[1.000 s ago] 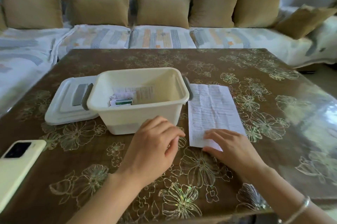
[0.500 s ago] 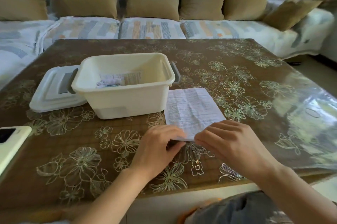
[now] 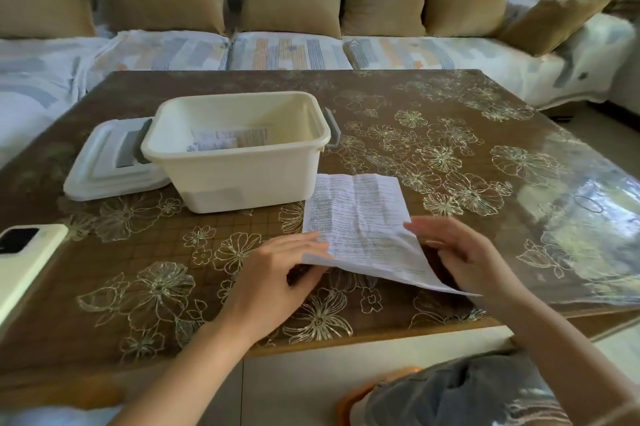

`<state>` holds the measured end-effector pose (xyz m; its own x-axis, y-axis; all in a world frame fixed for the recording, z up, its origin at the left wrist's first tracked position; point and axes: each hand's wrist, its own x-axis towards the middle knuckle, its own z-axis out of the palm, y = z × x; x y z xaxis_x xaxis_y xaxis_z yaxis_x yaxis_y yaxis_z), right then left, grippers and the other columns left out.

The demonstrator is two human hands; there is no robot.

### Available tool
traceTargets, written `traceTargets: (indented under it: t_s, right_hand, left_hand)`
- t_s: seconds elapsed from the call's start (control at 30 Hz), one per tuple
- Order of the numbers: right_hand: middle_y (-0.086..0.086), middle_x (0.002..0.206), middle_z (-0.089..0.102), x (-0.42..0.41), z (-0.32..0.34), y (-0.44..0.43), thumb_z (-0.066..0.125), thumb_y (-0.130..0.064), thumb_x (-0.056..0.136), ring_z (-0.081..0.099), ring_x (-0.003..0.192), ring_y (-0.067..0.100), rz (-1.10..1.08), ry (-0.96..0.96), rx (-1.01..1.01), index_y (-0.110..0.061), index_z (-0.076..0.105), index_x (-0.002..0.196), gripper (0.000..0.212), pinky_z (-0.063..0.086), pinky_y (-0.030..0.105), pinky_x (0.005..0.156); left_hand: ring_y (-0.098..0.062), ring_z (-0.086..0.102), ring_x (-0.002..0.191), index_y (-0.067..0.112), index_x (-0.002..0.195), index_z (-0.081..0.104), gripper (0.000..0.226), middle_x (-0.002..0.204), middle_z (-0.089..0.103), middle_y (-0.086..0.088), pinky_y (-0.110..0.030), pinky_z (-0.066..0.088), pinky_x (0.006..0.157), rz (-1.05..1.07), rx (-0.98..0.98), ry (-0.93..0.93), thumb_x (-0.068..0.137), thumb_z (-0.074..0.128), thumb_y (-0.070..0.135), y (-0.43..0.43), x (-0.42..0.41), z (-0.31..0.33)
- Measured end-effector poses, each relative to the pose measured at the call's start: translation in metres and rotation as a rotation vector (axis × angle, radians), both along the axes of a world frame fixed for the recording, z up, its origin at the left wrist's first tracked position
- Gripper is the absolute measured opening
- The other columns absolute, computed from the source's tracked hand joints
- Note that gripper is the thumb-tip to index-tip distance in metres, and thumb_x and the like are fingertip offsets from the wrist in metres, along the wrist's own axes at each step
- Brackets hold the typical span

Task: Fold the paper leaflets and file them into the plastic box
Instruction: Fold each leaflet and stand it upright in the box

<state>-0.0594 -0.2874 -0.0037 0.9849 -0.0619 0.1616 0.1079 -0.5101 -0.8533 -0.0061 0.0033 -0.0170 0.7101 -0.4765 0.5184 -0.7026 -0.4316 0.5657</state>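
A creased white printed leaflet (image 3: pixel 360 217) lies on the table just right of the cream plastic box (image 3: pixel 242 179). Its near edge is lifted off the table. My left hand (image 3: pixel 277 280) pinches the leaflet's near left corner. My right hand (image 3: pixel 467 256) holds the near right part, with its fingers spread along the paper's right edge. Folded leaflets (image 3: pixel 225 140) lie inside the open box.
The box's lid (image 3: pixel 104 162) lies flat against the box's left side. A pale yellow phone (image 3: pixel 24 259) rests at the table's left edge. The table (image 3: pixel 450 134) has a glossy floral cover. A sofa with cushions (image 3: pixel 287 3) runs behind it.
The leaflet's near edge has come up off the table in both hands. The view has pulled back and tilted down, showing the table's front edge and my lap.
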Motion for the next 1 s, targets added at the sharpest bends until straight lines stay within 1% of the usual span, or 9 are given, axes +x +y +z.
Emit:
traceTargets:
  t_s: [0.23,0.33,0.47,0.57,0.63,0.7,0.83,0.9,1.0]
  right_hand:
    - [-0.016,0.143,0.042,0.002,-0.008,0.010,0.046,0.012,0.087,0.043,0.127,0.003,0.119,0.001,-0.370,-0.049,0.057,0.121,0.071,0.040,0.012,0.094]
    - [-0.015,0.141,0.047,0.003,-0.011,0.007,0.057,0.015,0.081,0.041,0.132,0.005,0.118,0.001,-0.317,-0.058,0.057,0.116,0.080,0.047,0.023,0.096]
    - [-0.021,0.131,0.056,-0.002,-0.010,0.014,0.071,0.003,0.079,0.039,0.134,0.001,0.192,-0.104,-0.366,-0.042,0.062,0.122,0.063,0.046,0.038,0.102]
    - [-0.034,0.122,0.054,-0.004,-0.008,0.015,0.062,-0.034,0.082,0.034,0.130,-0.015,0.205,-0.153,-0.465,-0.039,0.068,0.116,0.034,0.041,0.029,0.099]
    - [-0.033,0.123,0.056,-0.003,-0.008,0.014,0.051,-0.044,0.084,0.037,0.131,-0.009,0.222,-0.117,-0.482,-0.045,0.065,0.117,0.036,0.041,0.035,0.101]
    - [-0.026,0.125,0.059,-0.004,-0.009,0.015,0.058,-0.038,0.087,0.045,0.130,0.003,0.226,-0.124,-0.476,-0.046,0.064,0.118,0.033,0.042,0.040,0.102]
    - [-0.031,0.107,0.059,-0.006,-0.007,0.014,0.066,-0.019,0.088,0.061,0.108,0.008,0.097,-0.039,-0.375,-0.053,0.054,0.107,0.041,0.048,0.022,0.090]
    - [-0.035,0.103,0.055,-0.007,-0.008,0.014,0.067,-0.017,0.087,0.060,0.103,0.002,0.085,-0.002,-0.359,-0.052,0.052,0.106,0.043,0.049,0.017,0.086]
    - [-0.035,0.109,0.054,-0.008,-0.004,0.017,0.065,-0.023,0.086,0.056,0.099,-0.009,0.082,0.015,-0.347,-0.052,0.056,0.109,0.038,0.045,0.005,0.085]
  left_hand:
    - [0.008,0.059,0.112,0.032,0.112,0.068,0.025,0.116,0.060,0.031,-0.012,0.043,0.097,0.016,-0.079,0.107,0.087,0.065,0.028,0.003,-0.002,0.002]
    - [0.011,0.061,0.105,0.036,0.109,0.066,0.025,0.110,0.061,0.033,-0.010,0.047,0.090,0.039,-0.128,0.113,0.087,0.067,0.027,0.006,-0.004,0.006]
    - [0.005,0.062,0.109,0.029,0.108,0.071,0.024,0.112,0.068,0.020,-0.019,0.049,0.096,-0.040,-0.103,0.049,0.085,0.069,0.026,0.009,-0.006,0.005]
    - [0.001,0.057,0.119,0.028,0.116,0.070,0.037,0.122,0.066,0.017,-0.029,0.044,0.105,-0.097,0.018,0.099,0.079,0.067,0.025,0.014,0.000,0.000]
    - [0.003,0.052,0.125,0.030,0.122,0.067,0.047,0.128,0.062,0.019,-0.033,0.041,0.108,-0.101,0.096,0.137,0.077,0.075,0.019,0.016,0.008,0.000]
    - [0.004,0.052,0.123,0.034,0.119,0.068,0.040,0.126,0.062,0.022,-0.036,0.042,0.108,-0.081,0.167,0.097,0.080,0.074,0.036,0.014,0.015,0.002]
    - [0.005,0.049,0.122,0.038,0.122,0.064,0.063,0.126,0.058,0.027,-0.031,0.037,0.108,-0.078,0.268,0.145,0.067,0.068,0.068,0.012,0.017,0.003]
    - [0.000,0.049,0.117,0.036,0.122,0.064,0.068,0.123,0.057,0.026,-0.030,0.039,0.104,-0.020,0.249,0.169,0.063,0.069,0.069,0.011,0.015,0.002]
    - [-0.007,0.058,0.112,0.029,0.114,0.071,0.041,0.116,0.067,0.016,-0.034,0.047,0.096,-0.017,0.214,0.030,0.076,0.072,0.044,0.008,0.014,0.000]
